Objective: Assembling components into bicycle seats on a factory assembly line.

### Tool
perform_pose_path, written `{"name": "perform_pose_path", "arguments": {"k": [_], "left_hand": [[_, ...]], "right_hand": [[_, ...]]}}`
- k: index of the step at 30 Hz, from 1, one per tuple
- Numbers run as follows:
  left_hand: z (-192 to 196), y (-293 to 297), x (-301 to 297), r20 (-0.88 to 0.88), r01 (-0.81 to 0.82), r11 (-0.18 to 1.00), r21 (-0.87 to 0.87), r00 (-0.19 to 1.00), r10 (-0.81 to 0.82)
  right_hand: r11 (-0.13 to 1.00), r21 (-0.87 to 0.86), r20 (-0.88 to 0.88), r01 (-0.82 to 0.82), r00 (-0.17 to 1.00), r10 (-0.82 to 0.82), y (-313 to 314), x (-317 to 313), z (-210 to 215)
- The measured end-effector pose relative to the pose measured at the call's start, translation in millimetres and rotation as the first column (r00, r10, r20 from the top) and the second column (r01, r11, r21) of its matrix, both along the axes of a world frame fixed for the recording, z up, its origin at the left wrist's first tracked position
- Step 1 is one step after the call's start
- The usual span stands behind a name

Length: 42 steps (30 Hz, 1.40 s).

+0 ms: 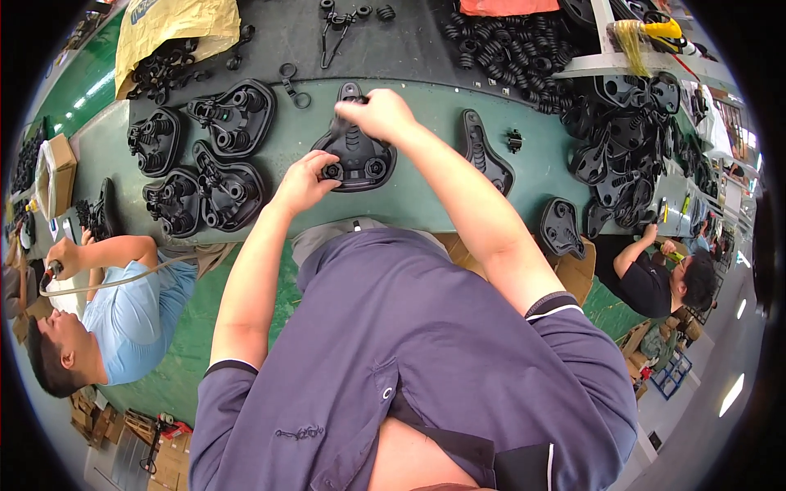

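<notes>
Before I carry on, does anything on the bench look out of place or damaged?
One thing: the black saddle-shaped part at the near right seems to jut past the edge of the green bench, over a cardboard box. No spill or damage is clear.

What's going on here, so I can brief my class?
Someone is handling a black saddle-shaped part on a green table. The left hand pinches a round piece at its wide end; the right hand, partly blurred, is over its narrow end. Several similar parts sit to the left, a heap to the right.
</notes>
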State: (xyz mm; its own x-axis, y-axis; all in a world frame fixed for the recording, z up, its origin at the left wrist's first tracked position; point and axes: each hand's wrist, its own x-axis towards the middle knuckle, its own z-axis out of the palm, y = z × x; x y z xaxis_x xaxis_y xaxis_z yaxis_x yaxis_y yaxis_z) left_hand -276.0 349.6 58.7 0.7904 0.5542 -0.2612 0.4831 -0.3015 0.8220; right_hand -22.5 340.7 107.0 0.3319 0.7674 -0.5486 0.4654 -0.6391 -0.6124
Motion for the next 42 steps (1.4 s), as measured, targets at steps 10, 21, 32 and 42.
{"name": "perform_pose_path", "arguments": {"k": [10, 21, 32, 42], "left_hand": [[8, -9, 11, 0.040, -0.119, 0.980, 0.157, 0.993, 0.114], [-45, -16, 73, 0.099, -0.522, 0.730, 0.440, 0.837, 0.539], [-52, -7, 60, 0.062, -0.676, 0.730, 0.100, 0.736, 0.674], [-6, -88, 10, -0.297, -0.499, 0.024, -0.866, 0.553, 0.779]], "right_hand": [[0.947, 0.107, 0.371, -0.302, 0.896, 0.244, -38, -35, -33], [0.894, 0.398, 0.429, -0.204, 0.903, 0.015, -60, -46, -81], [0.974, 0.206, 0.182, -0.098, 0.982, 0.060, -45, -31, -54], [0.996, 0.040, -0.098, 0.084, 0.992, -0.080, -58, -37, -28]]}}
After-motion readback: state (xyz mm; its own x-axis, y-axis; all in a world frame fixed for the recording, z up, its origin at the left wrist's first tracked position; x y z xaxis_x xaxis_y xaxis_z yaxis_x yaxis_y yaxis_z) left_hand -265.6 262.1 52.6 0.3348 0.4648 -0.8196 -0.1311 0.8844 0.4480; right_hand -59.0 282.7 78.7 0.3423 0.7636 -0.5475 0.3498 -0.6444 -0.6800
